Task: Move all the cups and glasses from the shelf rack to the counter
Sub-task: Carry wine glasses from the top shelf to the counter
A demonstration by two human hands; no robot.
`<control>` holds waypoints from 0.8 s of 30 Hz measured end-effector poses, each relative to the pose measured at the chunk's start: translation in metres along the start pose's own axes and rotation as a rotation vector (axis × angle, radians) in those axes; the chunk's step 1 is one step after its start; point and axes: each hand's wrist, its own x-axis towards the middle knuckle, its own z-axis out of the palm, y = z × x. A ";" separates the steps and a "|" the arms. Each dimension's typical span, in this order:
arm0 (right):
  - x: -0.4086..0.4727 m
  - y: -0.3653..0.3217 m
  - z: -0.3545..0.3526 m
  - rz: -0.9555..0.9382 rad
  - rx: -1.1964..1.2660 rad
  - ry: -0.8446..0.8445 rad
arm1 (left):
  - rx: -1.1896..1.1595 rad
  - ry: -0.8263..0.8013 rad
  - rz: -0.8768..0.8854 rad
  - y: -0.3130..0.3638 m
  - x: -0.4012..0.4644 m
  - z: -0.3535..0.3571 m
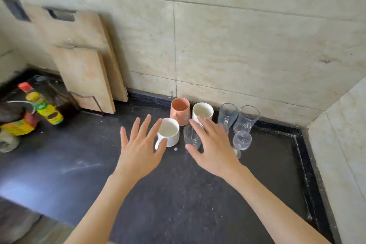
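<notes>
Both hands hover over the dark counter [178, 194] with nothing held; the left hand [138, 150] has its fingers straight and spread, and the right hand [213, 146] likewise has straight, fanned fingers, its thumb stretched toward nine o'clock.

The cups and glasses stand in a cluster by the wall, at twelve o'clock from the hands; a white mug [168, 131] sits just beside the left fingertips, handle pointing to seven o'clock; an orange cup [180, 111] and a second white cup [202, 112] stand behind it; a clear glass [191, 136] is partly covered by the right hand; two tall glasses [238, 118] and a small stemmed glass [242, 140] lie at two o'clock from that hand.

No shelf rack shows in this view, so whether any pieces remain there cannot be told; judging by the seven or so pieces gathered upright on the counter, the job looks well advanced, perhaps finished.

At nine o'clock stand cutting boards [83, 65] and bottles [42, 105].
</notes>
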 end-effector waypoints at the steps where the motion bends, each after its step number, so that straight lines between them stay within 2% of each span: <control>1: 0.002 -0.018 0.005 -0.044 -0.018 -0.027 | 0.013 0.006 -0.036 -0.015 -0.012 -0.009; 7: 0.010 -0.151 0.050 -0.257 -0.036 -0.193 | 0.029 0.119 -0.250 -0.109 -0.117 -0.067; 11: -0.009 -0.264 0.080 -0.456 -0.039 -0.213 | 0.024 0.215 -0.421 -0.179 -0.212 -0.105; 19: -0.090 -0.504 0.154 -0.762 0.061 -0.301 | 0.112 0.349 -0.811 -0.310 -0.440 -0.176; 24: -0.152 -0.643 0.194 -1.031 0.081 -0.351 | 0.204 0.407 -1.069 -0.363 -0.576 -0.215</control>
